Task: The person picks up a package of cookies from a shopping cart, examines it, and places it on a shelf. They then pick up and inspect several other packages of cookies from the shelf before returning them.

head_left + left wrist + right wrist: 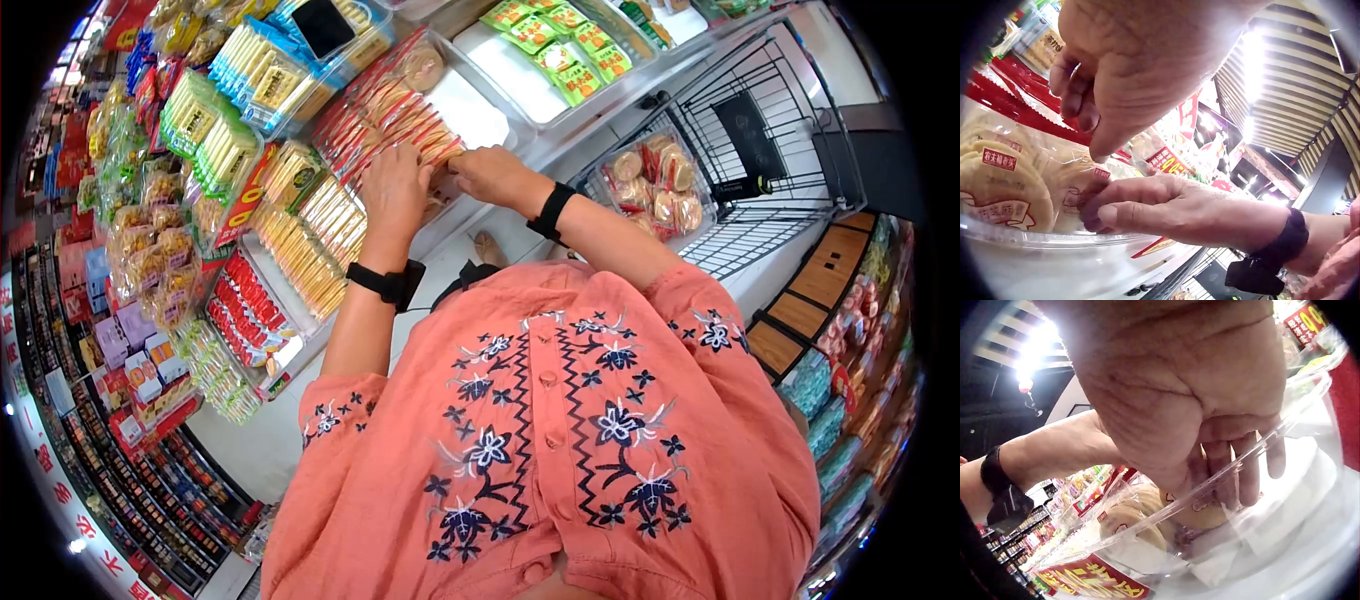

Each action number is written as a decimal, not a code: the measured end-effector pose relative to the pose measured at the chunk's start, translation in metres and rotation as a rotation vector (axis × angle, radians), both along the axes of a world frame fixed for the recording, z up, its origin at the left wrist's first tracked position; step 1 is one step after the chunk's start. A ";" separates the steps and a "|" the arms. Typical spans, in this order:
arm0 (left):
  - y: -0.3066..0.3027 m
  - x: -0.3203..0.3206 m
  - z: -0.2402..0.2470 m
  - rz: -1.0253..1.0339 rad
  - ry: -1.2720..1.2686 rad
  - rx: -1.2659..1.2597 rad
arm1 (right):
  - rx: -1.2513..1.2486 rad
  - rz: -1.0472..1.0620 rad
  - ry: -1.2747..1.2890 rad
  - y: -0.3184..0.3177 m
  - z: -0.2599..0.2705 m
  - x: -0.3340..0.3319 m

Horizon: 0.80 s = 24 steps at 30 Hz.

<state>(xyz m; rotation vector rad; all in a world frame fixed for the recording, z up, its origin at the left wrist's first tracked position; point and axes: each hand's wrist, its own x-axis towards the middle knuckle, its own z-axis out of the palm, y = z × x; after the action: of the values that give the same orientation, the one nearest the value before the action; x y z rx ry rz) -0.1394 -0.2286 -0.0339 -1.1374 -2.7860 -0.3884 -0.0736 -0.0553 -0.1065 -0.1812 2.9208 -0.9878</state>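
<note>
Both hands are at a clear plastic bin (1329,419) of flat, round biscuits in clear bags with red ends. My left hand (395,190) reaches over the row, its fingers curled and its thumb at the top edge of a biscuit bag (1007,178) in the left wrist view. My right hand (500,178) comes in from the right over the bin's wall. In the right wrist view its fingers (1247,478) point down inside the bin beside the biscuits. The left wrist view shows its thumb and fingers pinching the bag's near end. Part of the left fingertips is hidden.
A shopping cart (740,150) on the right holds a clear pack of round biscuits (655,185). Bins of green packets (560,45) and blue-white packs (260,75) flank the biscuit bin. A phone (320,25) lies on the blue-white packs. Yellow stick packs (300,245) lie at left.
</note>
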 end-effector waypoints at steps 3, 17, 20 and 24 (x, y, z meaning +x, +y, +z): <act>-0.002 -0.003 -0.001 0.004 0.033 -0.001 | -0.024 -0.007 0.035 -0.001 -0.004 0.000; 0.097 0.059 0.028 -0.180 -0.665 0.348 | -0.951 -0.777 0.205 0.179 0.057 0.094; 0.121 0.071 0.007 -0.194 -0.822 0.321 | -1.115 -1.089 0.208 0.230 0.000 0.147; 0.146 0.085 0.003 -0.233 -0.821 0.209 | -1.311 -1.516 0.108 0.264 -0.097 0.237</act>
<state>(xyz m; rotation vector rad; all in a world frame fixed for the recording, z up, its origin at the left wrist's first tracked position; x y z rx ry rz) -0.0540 -0.0828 -0.0313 -1.5073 -3.1083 -1.4192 0.1629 0.2087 -0.2035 2.0658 1.4124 -2.6947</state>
